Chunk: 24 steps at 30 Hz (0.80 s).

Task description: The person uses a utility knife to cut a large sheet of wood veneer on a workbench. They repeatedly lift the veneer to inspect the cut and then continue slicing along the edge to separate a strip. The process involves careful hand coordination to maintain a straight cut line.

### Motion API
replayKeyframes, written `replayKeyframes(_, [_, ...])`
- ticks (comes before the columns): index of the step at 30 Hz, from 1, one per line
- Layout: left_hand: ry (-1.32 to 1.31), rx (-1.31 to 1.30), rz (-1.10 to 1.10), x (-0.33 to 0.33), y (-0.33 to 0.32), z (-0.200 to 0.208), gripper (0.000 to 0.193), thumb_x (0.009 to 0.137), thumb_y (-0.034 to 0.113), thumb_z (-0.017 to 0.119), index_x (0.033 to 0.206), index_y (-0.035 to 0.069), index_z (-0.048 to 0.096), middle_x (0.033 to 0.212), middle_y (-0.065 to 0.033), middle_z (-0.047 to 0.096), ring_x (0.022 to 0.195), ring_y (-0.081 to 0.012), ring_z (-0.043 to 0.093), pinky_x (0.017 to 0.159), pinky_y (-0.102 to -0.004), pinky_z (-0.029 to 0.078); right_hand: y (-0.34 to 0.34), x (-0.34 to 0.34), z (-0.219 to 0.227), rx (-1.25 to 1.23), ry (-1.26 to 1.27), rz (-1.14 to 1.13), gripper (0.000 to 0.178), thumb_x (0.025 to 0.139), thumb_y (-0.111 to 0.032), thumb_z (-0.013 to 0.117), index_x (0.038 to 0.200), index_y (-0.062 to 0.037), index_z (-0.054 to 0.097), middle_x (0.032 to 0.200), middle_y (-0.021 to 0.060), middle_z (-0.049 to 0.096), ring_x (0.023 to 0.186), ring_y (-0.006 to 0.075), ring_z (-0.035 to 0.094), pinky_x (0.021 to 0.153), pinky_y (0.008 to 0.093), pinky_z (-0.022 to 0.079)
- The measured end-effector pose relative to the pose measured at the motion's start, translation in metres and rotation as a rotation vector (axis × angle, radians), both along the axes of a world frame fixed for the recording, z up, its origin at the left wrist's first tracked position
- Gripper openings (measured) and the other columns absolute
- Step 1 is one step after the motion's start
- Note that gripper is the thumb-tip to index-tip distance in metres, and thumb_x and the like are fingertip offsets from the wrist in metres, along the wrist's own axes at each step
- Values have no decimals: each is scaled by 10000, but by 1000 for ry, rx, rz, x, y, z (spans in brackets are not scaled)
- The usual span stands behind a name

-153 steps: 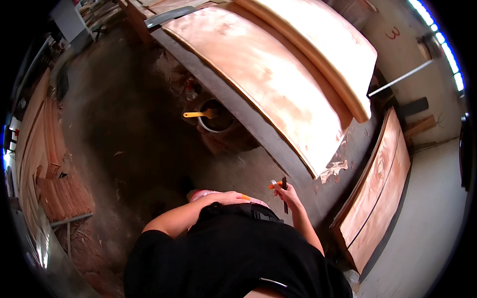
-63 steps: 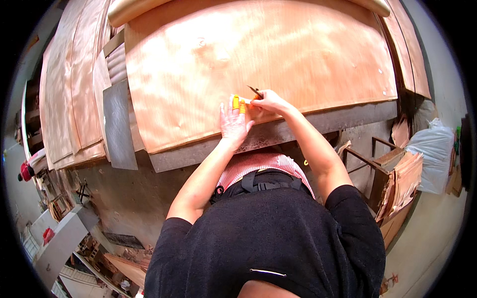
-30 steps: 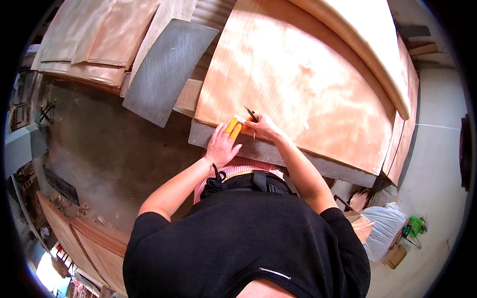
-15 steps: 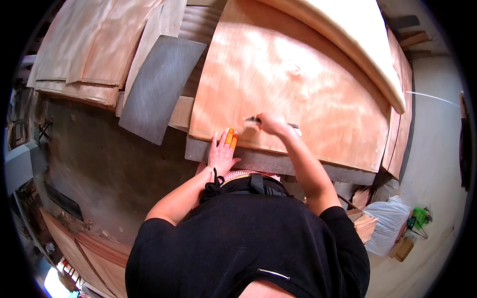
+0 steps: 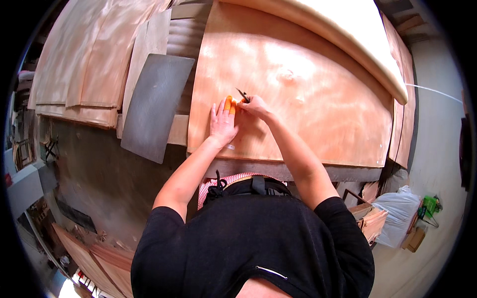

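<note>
Metal plate: between 9 and 10 o'clock from left hand, well apart. Left hand flat on sheet, fingers extended, gripping nothing; orange covers on two fingers. Dark tool: 1 o'clock from left hand, long axis roughly 11-to-5. Right hand nearer, fingers closed round tool; tip projects toward its 10–11 o'clock, over sheet.

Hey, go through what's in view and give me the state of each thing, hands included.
Left hand: open, fingers extended on the wood sheet
Finger covers: worn on two left-hand fingers
Right hand: closed around the dark tool
Dark tool: held, pointed end free
Wood sheet: spread out
Pale sheet: near edge curled
Grey plate: near end overhanging the floor
White bag: bulging, creased
</note>
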<state>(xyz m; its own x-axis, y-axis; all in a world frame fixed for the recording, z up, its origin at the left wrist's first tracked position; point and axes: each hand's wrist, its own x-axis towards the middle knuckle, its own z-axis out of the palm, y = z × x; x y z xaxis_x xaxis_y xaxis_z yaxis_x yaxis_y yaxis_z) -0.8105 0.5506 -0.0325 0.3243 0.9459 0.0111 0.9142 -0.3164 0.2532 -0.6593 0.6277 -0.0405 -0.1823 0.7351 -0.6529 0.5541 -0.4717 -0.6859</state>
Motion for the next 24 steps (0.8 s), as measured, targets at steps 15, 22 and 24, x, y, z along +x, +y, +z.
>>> replayKeyframes(15, [217,-175,-97,8,16,19,718,736,474,585,1257,6,425,1330,-146,378,1324,-263,199,1056,-531,89,36,35,32,305,-418,634,149,770,-218,547,839,-133,648,777,113,631,757,296,602,645,399,462])
replayKeyframes(22, [201,-246,-156,7,34,48,717,714,467,620,1244,18,441,1289,-155,422,1237,-267,352,1006,-484,263,7,162,49,-30,245,-153,210,841,-290,568,832,-87,621,602,-50,473,507,34,413,450,192,306])
replayKeyframes(24, [143,-676,-155,1,84,64,631,717,418,647,1190,31,491,1237,-171,463,1131,-296,446,923,-426,366,-23,187,50,-102,396,-434,292,849,-347,563,919,-66,592,610,-71,434,480,6,338,423,163,219])
